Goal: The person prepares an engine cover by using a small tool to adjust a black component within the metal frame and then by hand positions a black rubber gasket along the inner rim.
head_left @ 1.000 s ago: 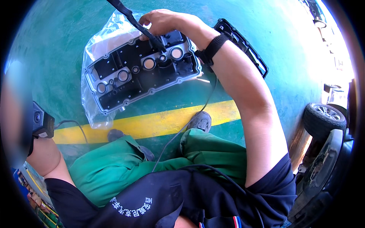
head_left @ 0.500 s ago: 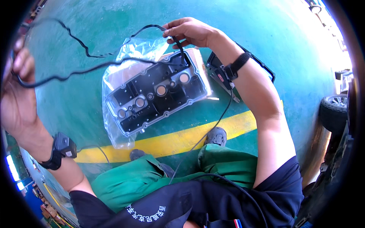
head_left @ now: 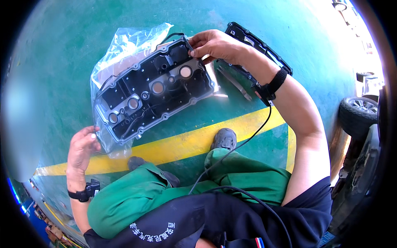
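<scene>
A valve cover (head_left: 151, 109), its inside facing up, lies tilted across a clear plastic bag (head_left: 120, 49) on the floor. A thin black rubber gasket (head_left: 178, 34) runs loosely around its far edge. At the cover's far right corner, my right hand (head_left: 209, 44) pinches the gasket between thumb and fingers. Beside the near left corner, my left hand (head_left: 82, 144) is closed with fingertips together on the gasket's other end; only a little of the strip shows there.
A second black cover (head_left: 264, 51) lies at the far right, partly behind my right forearm. Next to it rests a metal hand tool (head_left: 236, 84). My shoes (head_left: 224, 138) stand by a yellow floor stripe (head_left: 178, 151). A wheel (head_left: 359, 115) stands at the right. A cable (head_left: 244, 140) hangs from my right wrist.
My left hand has come down and right from the far left to the cover's near left corner. The gasket, stretched out in the air before, now lies around the cover. My right hand moved slightly nearer.
</scene>
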The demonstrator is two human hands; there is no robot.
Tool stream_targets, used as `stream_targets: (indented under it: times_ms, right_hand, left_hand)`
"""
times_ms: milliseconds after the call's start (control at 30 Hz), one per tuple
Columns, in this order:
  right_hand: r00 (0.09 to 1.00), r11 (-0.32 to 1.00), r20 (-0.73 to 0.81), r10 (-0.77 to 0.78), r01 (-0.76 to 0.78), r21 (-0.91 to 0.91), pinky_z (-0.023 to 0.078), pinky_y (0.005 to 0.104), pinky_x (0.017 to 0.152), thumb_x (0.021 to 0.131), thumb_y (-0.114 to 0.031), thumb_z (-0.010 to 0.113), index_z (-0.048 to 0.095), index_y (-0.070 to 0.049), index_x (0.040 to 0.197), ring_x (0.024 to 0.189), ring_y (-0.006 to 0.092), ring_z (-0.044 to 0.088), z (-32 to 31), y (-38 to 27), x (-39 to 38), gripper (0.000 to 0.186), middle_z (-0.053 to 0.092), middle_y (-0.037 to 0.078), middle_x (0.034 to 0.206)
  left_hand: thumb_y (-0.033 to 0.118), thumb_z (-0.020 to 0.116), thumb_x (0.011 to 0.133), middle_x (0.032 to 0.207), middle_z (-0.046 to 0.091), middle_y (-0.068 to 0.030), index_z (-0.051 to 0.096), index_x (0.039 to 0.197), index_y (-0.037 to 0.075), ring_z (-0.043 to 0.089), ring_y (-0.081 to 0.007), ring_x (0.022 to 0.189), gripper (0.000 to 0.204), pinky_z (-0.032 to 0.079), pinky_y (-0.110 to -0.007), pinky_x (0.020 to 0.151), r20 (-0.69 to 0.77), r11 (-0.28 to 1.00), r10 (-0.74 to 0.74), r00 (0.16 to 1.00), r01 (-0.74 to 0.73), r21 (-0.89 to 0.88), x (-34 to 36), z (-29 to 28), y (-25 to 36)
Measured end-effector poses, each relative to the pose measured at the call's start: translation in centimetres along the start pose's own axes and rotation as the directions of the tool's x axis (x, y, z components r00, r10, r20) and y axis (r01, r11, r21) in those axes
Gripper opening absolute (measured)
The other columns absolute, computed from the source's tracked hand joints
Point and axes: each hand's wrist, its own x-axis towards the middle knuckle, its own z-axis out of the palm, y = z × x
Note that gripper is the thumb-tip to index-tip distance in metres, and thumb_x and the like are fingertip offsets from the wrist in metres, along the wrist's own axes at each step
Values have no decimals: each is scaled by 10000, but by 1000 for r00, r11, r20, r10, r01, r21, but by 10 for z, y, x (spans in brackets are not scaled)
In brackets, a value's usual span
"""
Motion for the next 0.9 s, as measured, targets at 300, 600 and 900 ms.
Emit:
stream_targets:
  times_ms: [300,600,900]
  right_hand:
    - [1000,982,-24,-7,2,-191,588,302,786,978,-223,733,685,-7,1304,933,178,702,2,-5,1,394,739,109,1111]
    - [997,879,-64,-34,-1,-476,591,293,760,994,-219,677,721,27,1127,798,141,714,9,-6,-15,283,755,108,968]
    - [969,912,-194,-156,66,-404,584,385,846,841,-150,764,722,25,1087,916,307,748,44,22,-59,305,753,182,948]
  left_hand:
    - [134,707,934,930,691,-13,636,1179,14,666,-108,853,282,532,-265,789,70,994,0,998,-8,112,36,8,-45]
    - [110,733,928,998,690,-27,626,1201,33,682,-120,884,303,567,-281,810,109,994,29,994,-40,100,44,3,-30]
    - [96,719,939,1045,640,-66,603,1246,-12,677,-159,928,346,590,-320,827,171,1000,-20,985,21,-7,54,17,-31]
